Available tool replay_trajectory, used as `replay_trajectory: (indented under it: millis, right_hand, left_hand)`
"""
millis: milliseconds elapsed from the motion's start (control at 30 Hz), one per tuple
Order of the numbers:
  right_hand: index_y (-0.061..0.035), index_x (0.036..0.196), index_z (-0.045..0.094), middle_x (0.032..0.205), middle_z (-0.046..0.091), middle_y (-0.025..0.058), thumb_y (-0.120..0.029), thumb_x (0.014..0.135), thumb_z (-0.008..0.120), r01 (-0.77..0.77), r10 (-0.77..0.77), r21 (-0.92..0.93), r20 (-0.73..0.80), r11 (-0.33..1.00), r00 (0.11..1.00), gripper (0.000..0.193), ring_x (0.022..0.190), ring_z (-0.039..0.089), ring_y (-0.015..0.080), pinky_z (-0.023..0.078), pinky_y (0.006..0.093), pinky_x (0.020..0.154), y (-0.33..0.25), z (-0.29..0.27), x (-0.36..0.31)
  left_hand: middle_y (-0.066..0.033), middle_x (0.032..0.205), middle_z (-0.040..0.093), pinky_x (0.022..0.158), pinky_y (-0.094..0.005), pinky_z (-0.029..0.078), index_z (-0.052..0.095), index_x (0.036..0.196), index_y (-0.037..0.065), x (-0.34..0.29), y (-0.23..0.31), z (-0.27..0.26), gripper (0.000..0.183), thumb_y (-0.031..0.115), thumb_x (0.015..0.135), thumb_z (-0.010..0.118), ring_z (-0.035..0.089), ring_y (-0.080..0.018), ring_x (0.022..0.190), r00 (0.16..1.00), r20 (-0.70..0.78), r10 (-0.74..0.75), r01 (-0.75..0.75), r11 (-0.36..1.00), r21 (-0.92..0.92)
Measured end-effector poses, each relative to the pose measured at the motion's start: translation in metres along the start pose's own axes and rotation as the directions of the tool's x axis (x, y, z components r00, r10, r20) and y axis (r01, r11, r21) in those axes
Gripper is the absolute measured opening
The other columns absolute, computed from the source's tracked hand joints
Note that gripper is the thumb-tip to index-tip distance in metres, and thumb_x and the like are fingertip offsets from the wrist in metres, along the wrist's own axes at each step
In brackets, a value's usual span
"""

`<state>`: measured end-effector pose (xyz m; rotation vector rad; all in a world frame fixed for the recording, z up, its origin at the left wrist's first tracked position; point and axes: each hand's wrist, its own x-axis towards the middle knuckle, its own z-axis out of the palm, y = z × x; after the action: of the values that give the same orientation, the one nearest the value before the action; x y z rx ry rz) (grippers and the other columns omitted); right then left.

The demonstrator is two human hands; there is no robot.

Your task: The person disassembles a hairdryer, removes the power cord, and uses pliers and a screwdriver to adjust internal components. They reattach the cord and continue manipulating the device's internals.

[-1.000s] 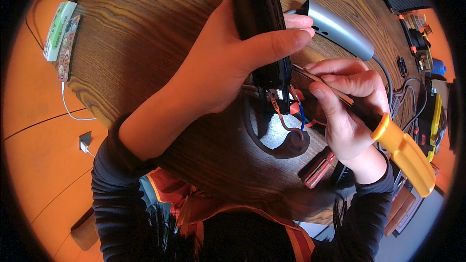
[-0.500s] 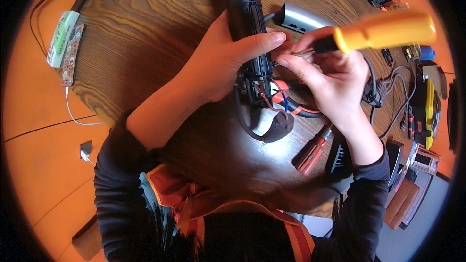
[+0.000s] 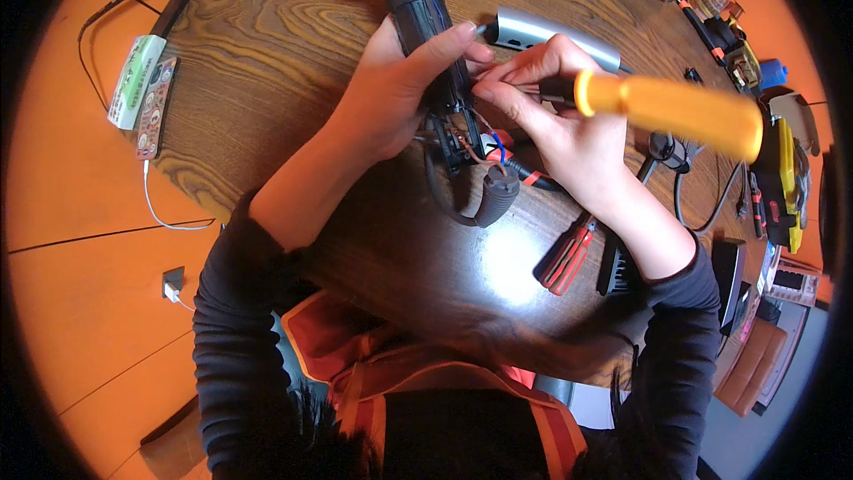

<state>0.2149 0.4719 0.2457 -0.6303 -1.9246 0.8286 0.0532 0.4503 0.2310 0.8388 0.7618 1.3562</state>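
My left hand (image 3: 395, 89) grips a long black device (image 3: 425, 9) that stands over a round wooden table (image 3: 267, 62). The device's lower end is open, with red and blue wires (image 3: 487, 149) showing and a dark round part (image 3: 499, 188) hanging from it. My right hand (image 3: 555, 116) holds a screwdriver with a thick orange handle (image 3: 675, 114); its shaft points left into the open device, just under my left thumb. The handle sticks out to the right.
A red-handled screwdriver (image 3: 567, 256) and a black part (image 3: 617, 268) lie near my right forearm. A silver curved piece (image 3: 551, 34) lies behind the hands. Two phones (image 3: 142, 89) on cables sit at the table's left. Tools and cables (image 3: 773, 169) crowd the right edge.
The orange screwdriver swung from pointing down-right to pointing right and settled lower. Both hands shifted slightly while staying on the black device.
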Motion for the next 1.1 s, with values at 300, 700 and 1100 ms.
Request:
replay_trajectory:
  millis: [300,700,1100]
  right_hand:
    - [0.0024,0.086,0.047,0.077,0.057,0.0108,0.002,0.078,0.059,-0.202,0.175,0.380,0.106,0.902,0.979,0.014,0.062,0.058,0.0115,0.047,0.0178,0.051,-0.004,0.003,-0.006]
    - [0.0004,0.094,0.043,0.098,0.055,0.0164,-0.002,0.087,0.045,-0.406,0.351,0.476,0.205,0.780,0.914,0.007,0.084,0.059,0.0184,0.050,0.0278,0.078,-0.018,-0.003,-0.004]
    - [0.0052,0.082,0.050,0.068,0.061,0.0100,-0.004,0.079,0.060,-0.268,0.293,0.403,0.000,0.875,0.956,0.014,0.060,0.060,0.0099,0.050,0.0200,0.055,-0.012,0.002,-0.003]
  left_hand:
    - [-0.0089,0.079,0.057,0.062,-0.0256,0.048,0.050,0.091,0.000,0.002,-0.008,-0.003,0.031,0.030,0.085,0.052,0.056,-0.0146,0.067,0.997,0.074,0.017,-0.020,0.999,0.048]
    - [-0.0079,0.079,0.058,0.066,-0.0272,0.049,0.049,0.090,0.002,0.002,-0.003,-0.002,0.022,0.018,0.080,0.059,0.058,-0.0147,0.073,1.000,-0.006,0.020,-0.021,0.999,-0.030]
    - [-0.0087,0.080,0.058,0.068,-0.0281,0.048,0.053,0.084,0.001,-0.003,-0.004,-0.001,0.022,0.022,0.081,0.059,0.058,-0.0152,0.073,0.998,0.067,-0.015,0.020,0.996,-0.083]
